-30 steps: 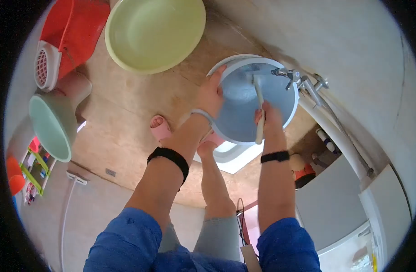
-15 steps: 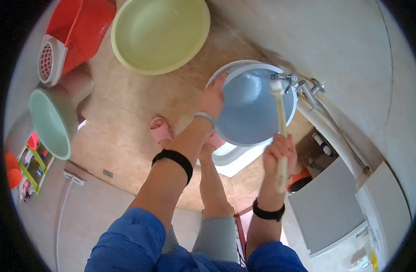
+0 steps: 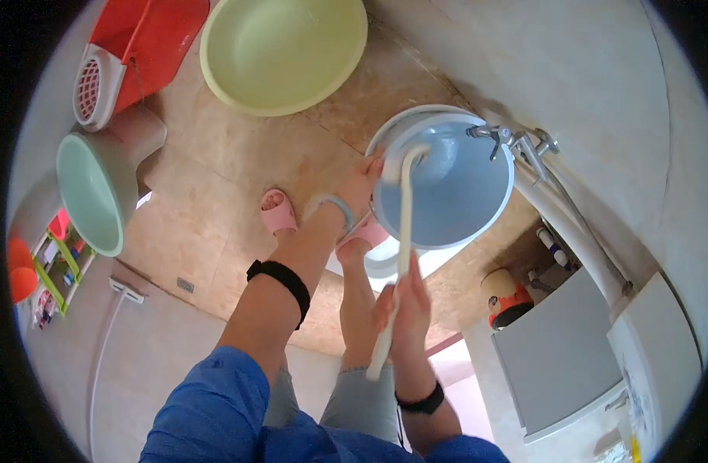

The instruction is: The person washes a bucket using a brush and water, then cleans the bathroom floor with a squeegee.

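Observation:
A light blue bucket stands below a wall tap, its inside facing me. My left hand is closed on the bucket's left rim. My right hand is wrapped round the cream handle of a long-handled brush. The brush's head is over the left part of the bucket's inside, slightly blurred; whether it touches the wall I cannot tell. Under the bucket, a white squat toilet shows in part.
A pale yellow basin lies on the tiled floor ahead. Left of it are a red mop bucket and a mint-green basin. Pipes run along the right wall, near a grey cabinet. My feet wear pink slippers.
My right hand has moved left and toward me with the brush. The brush head has swung from the bucket's right side to its left. My left hand stays at the rim.

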`<state>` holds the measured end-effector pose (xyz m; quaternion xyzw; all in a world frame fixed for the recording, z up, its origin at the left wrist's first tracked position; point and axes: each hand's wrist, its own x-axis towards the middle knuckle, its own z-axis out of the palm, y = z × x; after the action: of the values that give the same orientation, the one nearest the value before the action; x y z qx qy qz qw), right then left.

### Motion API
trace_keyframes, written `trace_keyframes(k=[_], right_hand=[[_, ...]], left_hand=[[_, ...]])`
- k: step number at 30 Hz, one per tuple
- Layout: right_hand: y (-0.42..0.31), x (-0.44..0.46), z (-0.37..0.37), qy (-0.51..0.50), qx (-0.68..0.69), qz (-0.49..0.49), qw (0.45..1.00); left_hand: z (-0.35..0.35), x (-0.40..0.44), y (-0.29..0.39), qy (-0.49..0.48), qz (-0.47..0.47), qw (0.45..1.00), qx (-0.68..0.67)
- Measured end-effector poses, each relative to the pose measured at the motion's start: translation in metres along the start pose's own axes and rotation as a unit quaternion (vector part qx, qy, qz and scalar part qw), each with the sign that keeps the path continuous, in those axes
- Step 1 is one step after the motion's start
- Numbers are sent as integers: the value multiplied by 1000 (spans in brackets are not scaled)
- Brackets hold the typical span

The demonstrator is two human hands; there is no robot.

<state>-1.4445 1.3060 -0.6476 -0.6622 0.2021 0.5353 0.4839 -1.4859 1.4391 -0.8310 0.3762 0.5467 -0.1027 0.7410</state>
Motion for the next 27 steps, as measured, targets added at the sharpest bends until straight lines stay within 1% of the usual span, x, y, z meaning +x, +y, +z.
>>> trace_keyframes(k=[1,2,3,4,5,6,7,8,9,10,11,12,13,14,15,16,18,19,20,21,22,24,25,26,27], right_hand=[[-9,12,2,6,-39,-69,997],[-35,24,19,7,65,-69,996],[-37,33,30,15,119,-73,990],[-34,36,41,25,173,-76,982],[-20,25,42,30,174,-78,981],[2,7,38,31,66,-63,995],[19,-7,34,28,-41,-47,998],[28,-23,26,28,-40,-46,998],[36,-40,18,4,-155,-65,986],[40,-46,13,-22,-267,-87,960],[53,-33,3,-21,-266,-93,959],[74,-15,-15,-28,-368,-227,901],[85,-9,-27,-34,-458,-351,816],[21,-21,-1,-4,-471,-123,874],[22,1,-11,9,-449,-228,864],[-14,6,5,58,-379,-108,917],[-37,35,-3,73,-327,-111,936],[-14,34,-12,18,-355,-210,911],[12,33,-16,-41,-378,-313,870],[18,20,-7,-58,-490,-337,802],[16,23,-5,-59,-488,-332,805],[-4,36,-4,-8,-463,-263,846],[0,64,-24,33,-454,-283,844],[-7,70,-33,67,-386,-246,887],[-7,71,-49,89,-432,-189,878]], left_hand=[[5,6,-18,1,33,998,-60],[7,10,-27,3,69,990,-119],[5,7,-18,3,76,990,-115],[6,1,-12,-2,50,987,-151],[10,-6,-10,-10,17,982,-189],[10,-7,-14,-12,16,982,-188],[5,-5,-19,-18,37,984,-171],[1,-6,-25,-24,53,986,-156],[-1,-16,-21,-26,50,986,-156],[-4,-24,-15,-45,64,997,-7],[-5,-30,-9,-60,79,985,143],[-2,-38,-14,-60,80,985,144],[4,-51,-28,-35,75,996,-41],[7,-60,-40,-7,68,973,-223],[2,-62,-53,-20,22,969,-246],[-2,-64,-58,-18,24,969,-244],[-5,-81,-66,-21,13,956,-294],[-2,-87,-63,-23,15,956,-292],[-3,-89,-47,-9,32,957,-289],[-7,-90,-36,9,46,957,-286],[-12,-93,-29,11,41,958,-283],[-17,-99,-23,-28,95,961,-257],[-17,-100,-21,-30,101,961,-255],[-19,-103,-22,-9,106,959,-264],[-21,-107,-23,11,104,956,-274]])
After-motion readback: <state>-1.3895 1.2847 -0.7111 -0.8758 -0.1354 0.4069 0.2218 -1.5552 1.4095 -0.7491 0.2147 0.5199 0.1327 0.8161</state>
